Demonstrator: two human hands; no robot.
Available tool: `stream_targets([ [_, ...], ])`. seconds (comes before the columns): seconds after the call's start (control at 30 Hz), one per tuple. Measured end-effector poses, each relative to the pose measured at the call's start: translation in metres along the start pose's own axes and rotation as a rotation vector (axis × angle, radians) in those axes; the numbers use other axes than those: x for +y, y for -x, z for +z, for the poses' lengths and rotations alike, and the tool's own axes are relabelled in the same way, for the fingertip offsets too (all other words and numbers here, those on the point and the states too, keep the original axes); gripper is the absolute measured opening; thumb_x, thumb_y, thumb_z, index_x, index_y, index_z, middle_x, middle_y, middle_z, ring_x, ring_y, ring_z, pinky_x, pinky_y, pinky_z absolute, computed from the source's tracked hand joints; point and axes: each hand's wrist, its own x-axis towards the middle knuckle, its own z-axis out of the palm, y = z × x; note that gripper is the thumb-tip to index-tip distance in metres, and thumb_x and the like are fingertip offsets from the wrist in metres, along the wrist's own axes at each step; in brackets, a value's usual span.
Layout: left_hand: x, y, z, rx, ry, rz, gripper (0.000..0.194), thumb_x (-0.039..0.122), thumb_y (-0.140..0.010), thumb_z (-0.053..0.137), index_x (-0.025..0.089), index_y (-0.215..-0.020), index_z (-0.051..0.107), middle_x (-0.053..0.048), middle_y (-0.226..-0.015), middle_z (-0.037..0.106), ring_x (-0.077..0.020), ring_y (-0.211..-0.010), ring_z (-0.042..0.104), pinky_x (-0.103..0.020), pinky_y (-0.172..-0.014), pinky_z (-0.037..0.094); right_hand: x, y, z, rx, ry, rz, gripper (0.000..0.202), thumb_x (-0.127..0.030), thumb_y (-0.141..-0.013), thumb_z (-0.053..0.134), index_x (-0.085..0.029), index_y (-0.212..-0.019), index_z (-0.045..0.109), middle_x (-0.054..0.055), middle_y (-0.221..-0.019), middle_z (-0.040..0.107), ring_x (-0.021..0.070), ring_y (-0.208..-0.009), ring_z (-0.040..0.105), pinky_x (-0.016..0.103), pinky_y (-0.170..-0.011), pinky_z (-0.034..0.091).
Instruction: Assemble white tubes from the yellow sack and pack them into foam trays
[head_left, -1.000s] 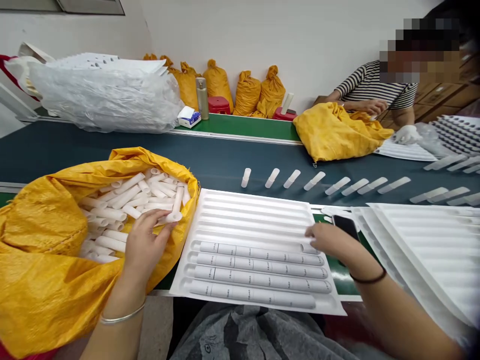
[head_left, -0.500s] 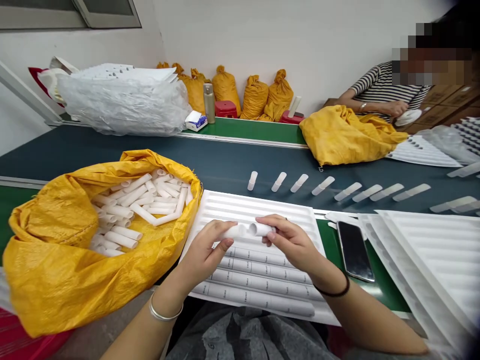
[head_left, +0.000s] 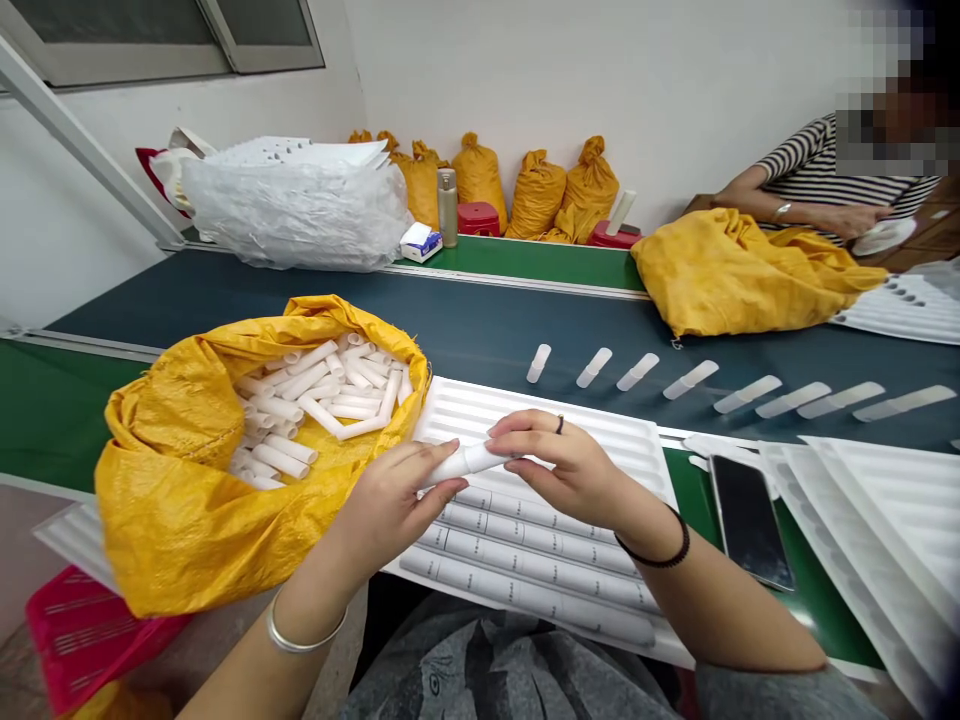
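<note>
White, plastic-looking tube (head_left: 474, 459), its two sections meeting end to end, is held just above the tray (head_left: 630, 440), over its middle. Both grips are closed on it: the left hand (head_left: 405, 490) pinches one section between thumb and fingers, the right hand (head_left: 570, 465) the other. It should be light and stiff, hollow to judge by its likes, and perhaps a little slippery; the outer wall of each section, back from the joint, is the sensible hold, with gentle pressure so as not to dent the rim.

Printed tubes (head_left: 540, 570) lie in the tray's grooves nearest the person, bearing thin dark lines and tiny lettering too small to read. Left of the tray, a yellow sack (head_left: 195, 520) gapes around loose white tubes (head_left: 281, 455), which show no writing. Beyond the tray runs a row of short tubes (head_left: 691, 380), also unmarked as far as can be seen. Right of the tray, a dark-screened phone (head_left: 750, 520) rests on the green tabletop (head_left: 694, 510). Well beyond the tray, a tissue box (head_left: 421, 243) carries blue print, illegible.
</note>
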Motion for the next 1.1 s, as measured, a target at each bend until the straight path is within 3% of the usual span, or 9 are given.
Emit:
stream_targets([
  [0.13, -0.002, 0.0, -0.003, -0.019, 0.092, -0.126, 0.037, 0.033, -0.088, 0.059, 0.016, -0.12, 0.057, -0.008, -0.104, 0.068, -0.0184, -0.094, 0.063, -0.028, -0.082, 0.049, -0.002, -0.002, 0.006, 0.052, 0.055, -0.011, 0.031, -0.012, -0.089, 0.052, -0.023, -0.118, 0.057, 0.009, -0.109, 0.062, 0.0189, -0.106, 0.058, 0.035, -0.09, 0.05],
  [0.23, -0.002, 0.0, -0.005, -0.096, 0.207, -0.219, 0.028, 0.034, -0.09, 0.055, 0.019, -0.113, 0.061, -0.005, -0.101, 0.068, -0.0166, -0.09, 0.064, -0.026, -0.078, 0.05, 0.001, 0.0, 0.009, 0.05, 0.045, 0.04, 0.027, -0.017, -0.09, 0.055, -0.021, -0.116, 0.057, 0.008, -0.104, 0.064, 0.018, -0.097, 0.061, 0.033, -0.084, 0.051],
  [0.4, 0.003, -0.001, -0.001, -0.044, 0.147, -0.113, 0.026, 0.031, -0.091, 0.054, 0.017, -0.111, 0.062, -0.007, -0.098, 0.067, -0.0184, -0.092, 0.061, -0.03, -0.083, 0.047, 0.002, 0.002, 0.015, -0.011, 0.021, 0.179, 0.025, -0.027, -0.09, 0.056, -0.021, -0.114, 0.058, 0.008, -0.1, 0.067, 0.016, -0.082, 0.062, 0.028, -0.072, 0.051],
  [0.57, 0.007, 0.0, 0.005, 0.005, 0.159, -0.113, 0.048, 0.031, -0.093, 0.048, 0.015, -0.138, 0.041, -0.007, -0.091, 0.064, -0.0179, -0.084, 0.06, -0.029, -0.076, 0.048, -0.001, 0.001, 0.017, 0.02, 0.038, 0.129, 0.024, -0.027, -0.091, 0.055, -0.021, -0.114, 0.059, 0.008, -0.103, 0.067, 0.0176, -0.091, 0.063, 0.03, -0.08, 0.05],
  [0.77, 0.003, 0.012, 0.014, -0.081, 0.264, -0.252, 0.055, 0.033, -0.094, 0.044, 0.016, -0.145, 0.029, -0.002, -0.082, 0.061, -0.0149, -0.073, 0.058, -0.028, -0.07, 0.048, 0.004, -0.006, 0.023, -0.134, 0.072, 0.047, 0.026, -0.028, -0.091, 0.056, -0.019, -0.115, 0.059, 0.008, -0.1, 0.069, 0.0176, -0.088, 0.064, 0.029, -0.079, 0.051],
  [0.87, -0.007, 0.017, 0.013, -0.118, 0.189, -0.287, 0.064, 0.036, -0.094, 0.044, 0.017, -0.149, 0.016, -0.006, -0.097, 0.064, -0.0183, -0.086, 0.061, -0.031, -0.078, 0.049, 0.015, -0.024, 0.028, -0.294, 0.337, 0.024, 0.019, -0.025, -0.088, 0.059, -0.017, -0.104, 0.065, 0.013, -0.101, 0.066, 0.0226, -0.092, 0.062, 0.034, -0.081, 0.048],
  [0.97, -0.034, 0.015, 0.001, -0.012, -0.112, -0.334, 0.065, 0.038, -0.093, 0.043, 0.013, -0.148, 0.018, -0.017, -0.127, 0.055, -0.0269, -0.116, 0.052, -0.041, -0.096, 0.043, 0.041, -0.054, 0.026, -0.308, 0.628, 0.306, 0.015, -0.021, -0.085, 0.058, -0.016, -0.097, 0.066, 0.015, -0.102, 0.063, 0.0269, -0.096, 0.058, 0.036, -0.082, 0.044],
  [1.03, -0.061, 0.009, -0.011, 0.055, -0.341, -0.445, 0.051, 0.032, -0.093, 0.037, 0.01, -0.14, 0.036, -0.018, -0.131, 0.051, -0.0296, -0.123, 0.046, -0.044, -0.103, 0.036, 0.068, -0.071, 0.02, -0.237, 0.69, 0.539, 0.024, -0.02, -0.085, 0.055, -0.015, -0.107, 0.062, 0.015, -0.105, 0.062, 0.027, -0.099, 0.057, 0.034, -0.082, 0.043],
  [1.1, -0.088, 0.003, -0.019, 0.011, -0.452, -0.571, 0.04, 0.023, -0.09, 0.036, 0.009, -0.123, 0.055, -0.018, -0.123, 0.057, -0.0305, -0.119, 0.049, -0.044, -0.104, 0.035, 0.097, -0.082, 0.014, -0.187, 0.703, 0.699, 0.03, -0.019, -0.087, 0.051, -0.011, -0.115, 0.056, 0.016, -0.104, 0.063, 0.0257, -0.096, 0.059, 0.033, -0.079, 0.044],
])
